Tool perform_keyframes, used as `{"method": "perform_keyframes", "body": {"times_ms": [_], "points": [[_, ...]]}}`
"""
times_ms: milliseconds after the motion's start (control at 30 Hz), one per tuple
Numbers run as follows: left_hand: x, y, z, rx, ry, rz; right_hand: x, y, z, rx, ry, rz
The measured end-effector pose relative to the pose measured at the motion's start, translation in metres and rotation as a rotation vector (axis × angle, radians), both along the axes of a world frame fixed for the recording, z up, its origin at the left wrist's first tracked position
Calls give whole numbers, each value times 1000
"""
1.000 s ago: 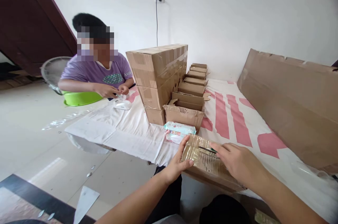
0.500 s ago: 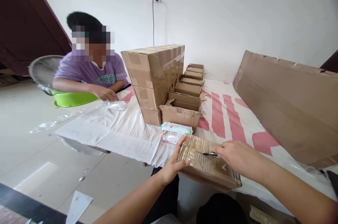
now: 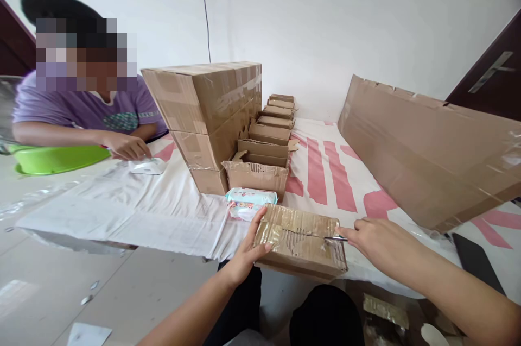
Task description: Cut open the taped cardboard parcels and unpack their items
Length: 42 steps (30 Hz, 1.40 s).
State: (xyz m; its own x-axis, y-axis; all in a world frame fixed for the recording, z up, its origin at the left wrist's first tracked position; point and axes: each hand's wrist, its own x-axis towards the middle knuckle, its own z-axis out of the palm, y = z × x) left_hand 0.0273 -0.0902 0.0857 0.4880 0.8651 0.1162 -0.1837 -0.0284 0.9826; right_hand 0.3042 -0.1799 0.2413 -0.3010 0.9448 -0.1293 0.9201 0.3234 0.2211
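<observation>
Your right fingers pinch an apparent blade, the lower-centre box stretching lengthwise left to your gripping left hand.

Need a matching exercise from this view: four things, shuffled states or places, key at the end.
1. left hand
2. soft pack
3. right hand
4. basin

A. holds a thin metal tool at the right end of the taped box
B. lime green
C. grips the taped box's left end
D. on the cloth, in front of the open boxes

Pairs: 1-C; 2-D; 3-A; 4-B
</observation>
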Motion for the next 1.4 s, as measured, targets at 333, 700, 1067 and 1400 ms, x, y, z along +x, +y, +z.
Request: {"method": "perform_keyframes", "body": {"times_ms": [333,700,1067,1400], "points": [[-6,1,2,167,178,57,65,-20,-7,91,254,-67],[-18,8,18,447,446,89,37,-18,-32,63,293,-73],[-15,18,11,401,329,-73,-3,4,-9,-39,-90,-68],[-12,15,1,339,197,-70,75,-20,-29,163,485,-174]]}}
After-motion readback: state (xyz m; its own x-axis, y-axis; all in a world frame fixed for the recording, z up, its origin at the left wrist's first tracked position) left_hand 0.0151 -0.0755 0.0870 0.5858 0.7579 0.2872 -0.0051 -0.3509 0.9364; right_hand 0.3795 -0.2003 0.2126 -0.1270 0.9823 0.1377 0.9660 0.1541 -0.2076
